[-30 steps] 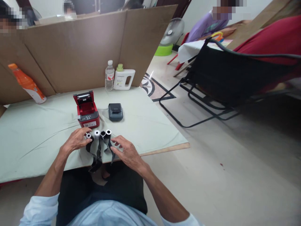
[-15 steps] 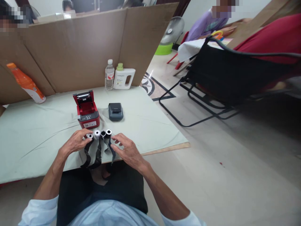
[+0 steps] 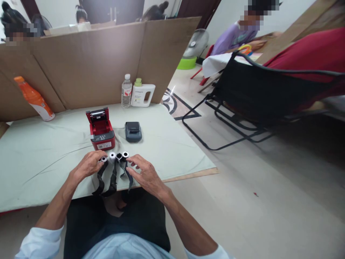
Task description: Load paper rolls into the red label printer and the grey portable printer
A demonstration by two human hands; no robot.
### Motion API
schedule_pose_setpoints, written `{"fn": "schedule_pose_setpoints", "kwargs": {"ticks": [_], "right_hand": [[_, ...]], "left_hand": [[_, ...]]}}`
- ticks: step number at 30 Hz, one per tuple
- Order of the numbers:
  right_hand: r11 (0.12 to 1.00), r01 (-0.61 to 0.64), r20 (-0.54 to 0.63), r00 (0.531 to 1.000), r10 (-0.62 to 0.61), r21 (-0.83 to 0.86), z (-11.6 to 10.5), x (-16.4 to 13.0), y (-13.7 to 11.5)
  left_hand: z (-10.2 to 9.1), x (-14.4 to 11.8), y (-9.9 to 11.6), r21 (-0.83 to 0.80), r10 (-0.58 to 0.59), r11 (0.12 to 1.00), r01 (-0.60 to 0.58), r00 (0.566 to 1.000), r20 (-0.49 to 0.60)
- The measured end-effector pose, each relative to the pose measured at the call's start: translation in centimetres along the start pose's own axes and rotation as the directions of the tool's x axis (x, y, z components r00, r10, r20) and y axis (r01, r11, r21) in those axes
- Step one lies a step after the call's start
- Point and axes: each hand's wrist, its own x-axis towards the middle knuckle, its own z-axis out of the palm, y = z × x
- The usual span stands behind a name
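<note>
Several small white paper rolls stand in a row near the table's front edge, with dark strips [image 3: 113,180] trailing towards me. My left hand [image 3: 90,164] has its thumb and fingers closed round the leftmost roll [image 3: 104,159]. Beside it is a white roll [image 3: 112,156], then one with a dark core [image 3: 119,156]. My right hand [image 3: 145,173] is at the rightmost roll [image 3: 125,154], fingers and thumb apart; whether the fingertips touch it, I cannot tell. Just behind the rolls sits a red printer [image 3: 102,135] with its lid raised. To its right lies a dark grey device [image 3: 133,132].
A cardboard screen [image 3: 102,64] stands along the table's back. Before it are an orange bottle [image 3: 35,99], a clear water bottle [image 3: 126,91] and a white jug [image 3: 142,95]. A black folding chair [image 3: 248,86] is on the right. A person in purple [image 3: 229,37] sits beyond it.
The head view has tilted up slightly, so everything sits a little lower. My left fingers have come in a little closer on the leftmost roll. My right hand has barely moved.
</note>
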Motion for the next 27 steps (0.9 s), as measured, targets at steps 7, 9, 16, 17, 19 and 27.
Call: {"fn": "schedule_pose_setpoints", "kwargs": {"ticks": [7, 9, 16, 17, 19, 27], "right_hand": [[1.0, 0.023, -0.009, 1.0, -0.023, 0.011, -0.2, 0.7, -0.6], [0.999, 0.05, -0.008, 0.999, -0.05, 0.02, -0.2, 1.4, -1.2], [0.99, 0.06, 0.07, 0.995, -0.07, 0.129, 1.6, 6.3, -2.6], [0.989, 0.044, 0.082, 0.995, -0.056, 0.144, 2.1, 7.4, -2.4], [0.984, -0.007, 0.105, 0.994, -0.012, 0.177, 3.0, 9.9, -1.9], [0.83, -0.289, 0.23, 0.953, 0.199, 0.477, 4.8, 15.9, -0.1]], "left_hand": [[-0.8, -1.1, 0.3, -0.018, 0.021, 1.0, -0.022, 0.999, -0.034], [-1.8, -1.4, 0.4, -0.054, 0.022, 0.998, -0.027, 0.996, -0.089], [-5.6, 0.3, -0.6, -0.226, -0.058, 0.973, -0.035, 0.917, -0.395], [-5.7, 1.1, -1.2, -0.263, -0.082, 0.964, -0.035, 0.903, -0.422], [-5.5, 2.9, -2.6, -0.355, -0.146, 0.934, -0.03, 0.876, -0.46], [-3.3, 8.3, -7.6, -0.383, -0.256, 0.922, 0.056, 0.831, -0.494]]}}
